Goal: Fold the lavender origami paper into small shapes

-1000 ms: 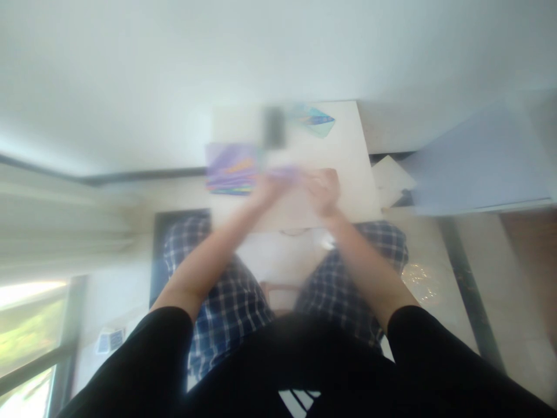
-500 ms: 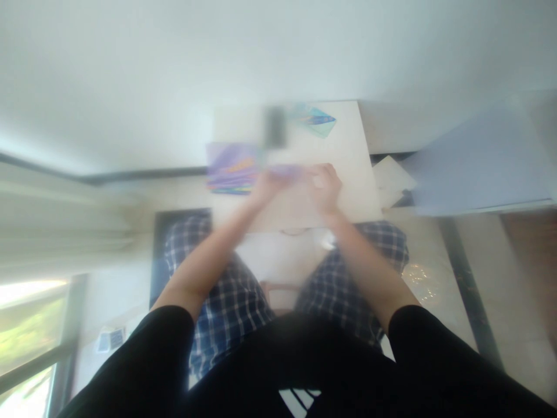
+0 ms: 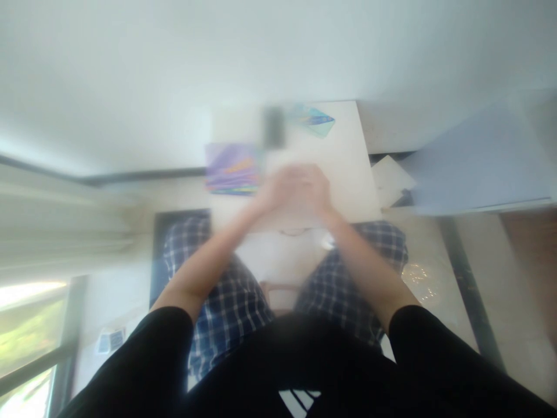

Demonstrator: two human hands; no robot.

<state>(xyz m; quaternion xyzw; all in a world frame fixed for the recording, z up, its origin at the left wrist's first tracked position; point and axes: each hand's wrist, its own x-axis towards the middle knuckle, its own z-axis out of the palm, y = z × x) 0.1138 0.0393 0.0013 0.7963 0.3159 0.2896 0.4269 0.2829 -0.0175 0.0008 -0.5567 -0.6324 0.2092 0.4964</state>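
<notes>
My left hand (image 3: 281, 187) and my right hand (image 3: 317, 186) are close together over the middle of a small white table (image 3: 348, 168). The fingers look curled inward, though haze over the picture blurs them. Whatever lies between them is hidden or too blurred to name. Just left of my left hand is a flat purple sheet (image 3: 231, 168) with orange and bluish streaks. Beyond the hands, a light-blue folded piece, like a paper plane (image 3: 321, 121), rests near the far edge.
A blurred dark upright patch (image 3: 274, 128) shows at the table's back. The white wall (image 3: 278, 52) rises right behind the table. My knees in checked trousers flank its near edge. To the right are a pale grey panel (image 3: 478, 168) and a white angular piece (image 3: 391, 177).
My hands have drawn closer together, the right one moving left. The purple strip that showed between them is now out of sight. The table items stay put.
</notes>
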